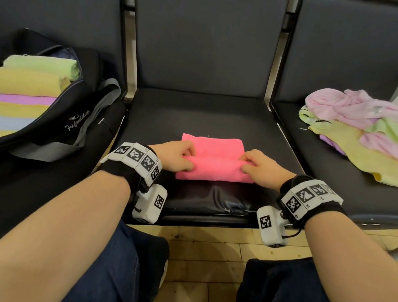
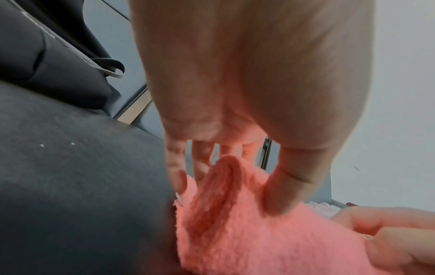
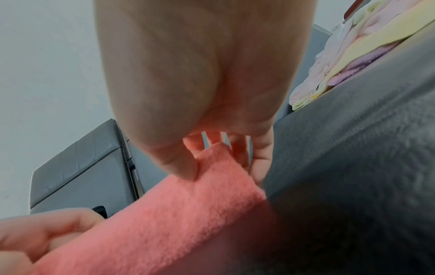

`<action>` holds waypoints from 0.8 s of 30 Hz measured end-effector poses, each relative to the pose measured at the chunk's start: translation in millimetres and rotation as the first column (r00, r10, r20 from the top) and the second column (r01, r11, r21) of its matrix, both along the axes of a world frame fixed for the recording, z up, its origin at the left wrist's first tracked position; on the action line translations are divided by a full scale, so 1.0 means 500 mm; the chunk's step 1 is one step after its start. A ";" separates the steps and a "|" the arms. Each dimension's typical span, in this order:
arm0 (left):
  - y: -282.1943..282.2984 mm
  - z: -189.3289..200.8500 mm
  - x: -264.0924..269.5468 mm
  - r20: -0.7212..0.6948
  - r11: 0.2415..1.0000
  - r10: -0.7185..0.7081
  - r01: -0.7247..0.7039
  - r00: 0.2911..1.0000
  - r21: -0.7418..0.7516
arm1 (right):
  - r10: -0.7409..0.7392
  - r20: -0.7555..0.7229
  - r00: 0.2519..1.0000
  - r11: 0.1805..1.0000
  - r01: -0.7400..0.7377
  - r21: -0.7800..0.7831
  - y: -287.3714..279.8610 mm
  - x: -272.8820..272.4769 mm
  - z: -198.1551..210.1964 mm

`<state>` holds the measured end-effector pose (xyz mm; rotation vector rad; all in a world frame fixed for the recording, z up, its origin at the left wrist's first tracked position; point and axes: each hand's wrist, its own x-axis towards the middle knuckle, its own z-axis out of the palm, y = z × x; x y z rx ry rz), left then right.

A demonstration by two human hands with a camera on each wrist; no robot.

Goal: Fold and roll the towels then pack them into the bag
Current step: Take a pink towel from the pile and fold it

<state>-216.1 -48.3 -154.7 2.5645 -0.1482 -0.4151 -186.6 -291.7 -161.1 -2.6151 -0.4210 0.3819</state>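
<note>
At your nine o'clock the black bag (image 1: 46, 117) lies unzipped on the left seat, rolled towels (image 1: 23, 84) already stacked inside. Your left hand (image 1: 175, 154) grips the left end of the pink towel (image 1: 214, 150), thumb on the near face of the roll, fingers (image 2: 200, 160) curled over the top. The towel sits dead centre at twelve o'clock on the middle seat (image 1: 197, 115), near half rolled, far half flat. Your right hand (image 1: 262, 168) grips the right end the same way. It looks like light, soft, springy fleece that should flatten under pressure and unroll if slackened; take it at both ends of the roll, and keep even tension so it doesn't cone. At two o'clock, the loose towel pile (image 1: 370, 131) waits on the right seat.
</note>
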 end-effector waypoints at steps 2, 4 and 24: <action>-0.008 -0.001 -0.001 -0.032 0.997 0.045 -0.047 0.998 -0.068 | -0.025 -0.007 1.000 1.000 0.025 -0.013 0.006 0.001 -0.002; -0.013 -0.001 -0.002 -0.056 0.990 0.061 -0.067 0.997 -0.122 | -0.048 -0.039 0.998 0.999 0.048 -0.004 0.008 0.000 -0.003; -0.005 0.002 -0.002 0.092 0.993 -0.116 0.119 0.989 -0.022 | 0.026 0.176 0.984 0.995 -0.044 0.095 0.011 -0.001 0.000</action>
